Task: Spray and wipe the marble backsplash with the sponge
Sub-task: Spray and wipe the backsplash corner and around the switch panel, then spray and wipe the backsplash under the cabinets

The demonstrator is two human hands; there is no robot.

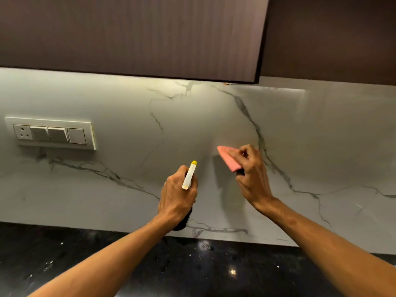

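Observation:
The marble backsplash [128,116] is pale grey with dark veins and fills the middle of the view. My left hand [177,196] grips a spray bottle [189,175] with a white head and yellow nozzle tip, aimed up at the wall; its dark body shows below my fist. My right hand [251,174] holds a pink sponge [227,158] pressed flat against the marble, to the right of the nozzle. The sponge casts a shadow on the wall just below it.
A white switch and socket plate [50,133] is fixed to the wall at the left. Dark wood upper cabinets [150,35] overhang the backsplash. A black speckled countertop [192,264] runs along the bottom, under my forearms.

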